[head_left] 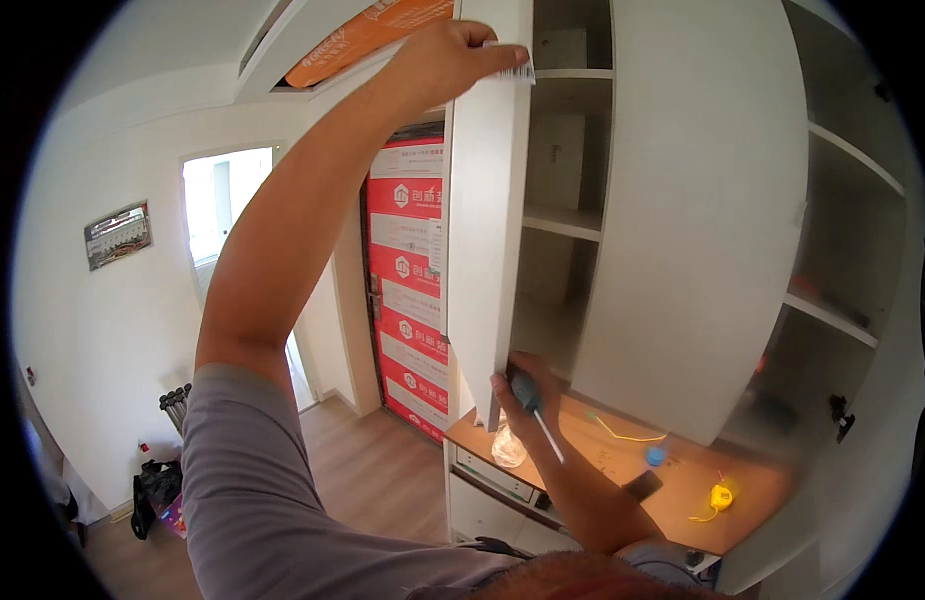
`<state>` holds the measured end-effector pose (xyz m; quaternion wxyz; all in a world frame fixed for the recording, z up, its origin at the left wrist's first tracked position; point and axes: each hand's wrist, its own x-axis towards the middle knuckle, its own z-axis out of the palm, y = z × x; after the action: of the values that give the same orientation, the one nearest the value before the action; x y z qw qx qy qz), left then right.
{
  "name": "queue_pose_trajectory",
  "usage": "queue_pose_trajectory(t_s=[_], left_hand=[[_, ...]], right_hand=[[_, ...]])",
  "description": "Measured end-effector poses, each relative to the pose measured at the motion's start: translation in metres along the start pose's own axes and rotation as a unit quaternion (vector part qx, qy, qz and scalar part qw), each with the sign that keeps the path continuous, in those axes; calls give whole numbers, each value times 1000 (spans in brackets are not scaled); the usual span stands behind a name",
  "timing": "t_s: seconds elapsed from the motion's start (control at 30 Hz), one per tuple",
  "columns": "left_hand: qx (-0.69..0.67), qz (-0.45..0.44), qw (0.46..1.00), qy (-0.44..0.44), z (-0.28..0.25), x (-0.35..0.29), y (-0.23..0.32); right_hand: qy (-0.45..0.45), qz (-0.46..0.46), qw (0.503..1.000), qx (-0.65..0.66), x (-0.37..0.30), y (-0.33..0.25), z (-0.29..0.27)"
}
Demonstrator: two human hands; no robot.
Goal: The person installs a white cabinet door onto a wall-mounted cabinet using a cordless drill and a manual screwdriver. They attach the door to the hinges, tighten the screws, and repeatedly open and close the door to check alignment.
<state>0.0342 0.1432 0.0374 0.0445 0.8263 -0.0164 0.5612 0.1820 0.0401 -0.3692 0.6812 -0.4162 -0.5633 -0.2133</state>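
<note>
My left hand is raised high, its fingers closed round the upper part of a narrow white cabinet door. A small white barcode label shows beside its thumb, on the door's edge. Lower down, my right hand holds a screwdriver with a dark grey-green handle, the metal shaft pointing down and to the right. The thumb of that hand rests against the door's lower edge. The door stands swung out from a white cabinet whose shelves show behind it.
A wide white door and open shelves lie to the right. On the wooden counter are a yellow tape measure, a blue round item, a dark flat object and a clear plastic bag. A red-and-white wrapped door stands behind.
</note>
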Motion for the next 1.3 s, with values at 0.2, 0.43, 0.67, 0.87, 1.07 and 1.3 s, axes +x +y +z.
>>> queue_pose_trajectory(t_s=[0.2,0.43,0.67,0.87,1.07,1.3], left_hand=[[98,-9,994,50,-25,18,-5],[115,-87,989,-39,-43,-25,-15],[39,-162,982,-89,-24,-132,-29],[78,-141,981,-105,-5,-150,-46],[69,-180,975,-110,-4,-150,-44],[174,-213,952,-138,-5,-143,-47]], right_hand=[[-21,35,998,42,-4,-12,30],[-26,0,997,67,-5,-16,57],[-61,23,998,-14,-22,-20,60],[-63,11,998,12,-23,-14,69],[-71,28,997,26,-25,-12,74],[-71,12,997,21,-22,-12,80]])
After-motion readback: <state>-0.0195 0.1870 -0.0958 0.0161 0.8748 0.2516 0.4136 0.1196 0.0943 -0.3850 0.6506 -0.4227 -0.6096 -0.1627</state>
